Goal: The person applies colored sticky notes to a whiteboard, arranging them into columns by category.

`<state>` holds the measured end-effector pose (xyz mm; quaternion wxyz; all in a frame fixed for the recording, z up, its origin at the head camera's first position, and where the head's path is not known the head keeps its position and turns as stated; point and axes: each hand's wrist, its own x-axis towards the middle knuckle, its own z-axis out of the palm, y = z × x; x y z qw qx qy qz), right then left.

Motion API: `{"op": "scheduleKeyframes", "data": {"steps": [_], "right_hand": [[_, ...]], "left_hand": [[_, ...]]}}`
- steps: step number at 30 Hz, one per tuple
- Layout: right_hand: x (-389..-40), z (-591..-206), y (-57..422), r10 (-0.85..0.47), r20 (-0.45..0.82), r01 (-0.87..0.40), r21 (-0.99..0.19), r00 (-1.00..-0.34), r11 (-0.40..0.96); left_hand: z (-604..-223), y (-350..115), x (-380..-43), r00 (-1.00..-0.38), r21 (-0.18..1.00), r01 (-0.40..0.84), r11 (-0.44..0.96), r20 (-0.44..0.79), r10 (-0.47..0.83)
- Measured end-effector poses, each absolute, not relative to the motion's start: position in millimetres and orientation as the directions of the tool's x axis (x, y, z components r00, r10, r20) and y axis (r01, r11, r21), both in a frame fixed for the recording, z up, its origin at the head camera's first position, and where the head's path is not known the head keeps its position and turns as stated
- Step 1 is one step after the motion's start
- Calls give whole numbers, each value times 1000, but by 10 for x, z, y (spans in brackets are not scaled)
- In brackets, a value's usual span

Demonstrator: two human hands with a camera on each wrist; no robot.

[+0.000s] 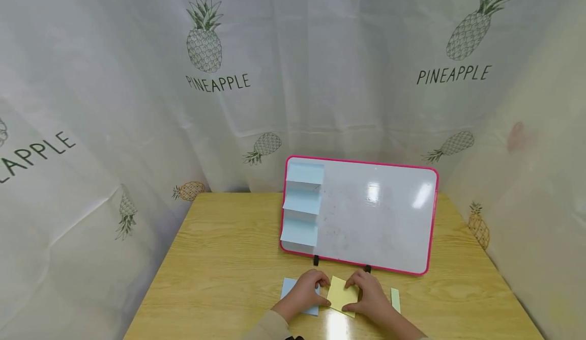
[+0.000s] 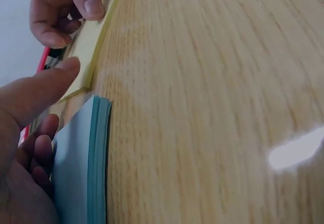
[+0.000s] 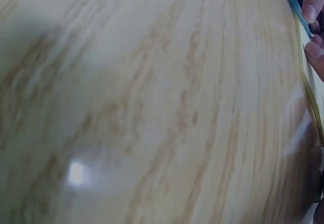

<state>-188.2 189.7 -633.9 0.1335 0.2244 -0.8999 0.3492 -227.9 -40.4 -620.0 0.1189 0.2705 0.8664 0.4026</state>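
Observation:
A yellow sticky note pad (image 1: 341,295) lies on the table in front of the whiteboard. My right hand (image 1: 372,299) grips it from the right, thumb toward the near edge and fingers toward the far edge. On the pad's left side is my left hand (image 1: 305,292), thumb and fingers curved apart, with the thumb tip at the pad's left edge. Whether that thumb touches the pad I cannot tell. Partly covered by my left hand is a blue sticky note pad (image 2: 76,163). In the right wrist view only the yellow pad's edge (image 3: 309,89) shows.
A pink-framed whiteboard (image 1: 371,213) stands behind my hands on black feet (image 1: 316,260). Three light blue notes (image 1: 301,201) hang in a column down its left side. A narrow pale green strip (image 1: 396,299) lies right of my right hand. Pineapple-print curtains (image 1: 320,75) surround the wooden table (image 1: 220,258).

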Motion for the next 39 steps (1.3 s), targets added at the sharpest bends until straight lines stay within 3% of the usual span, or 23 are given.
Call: {"op": "scheduleKeyframes", "data": {"steps": [8, 14, 39], "right_hand": [[-1845, -6357, 1909, -314, 354, -469, -577, -881, 668], [-1833, -6355, 1908, -335, 322, -465, -586, -885, 664], [-1822, -6362, 1932, -352, 388, -521, -563, -852, 642]], "left_hand": [[-6227, -418, -2245, -817, 714, 433, 550, 53, 575], [-6208, -432, -2211, -826, 726, 407, 554, 33, 563], [-6160, -434, -2198, -819, 712, 422, 561, 33, 574]]}}
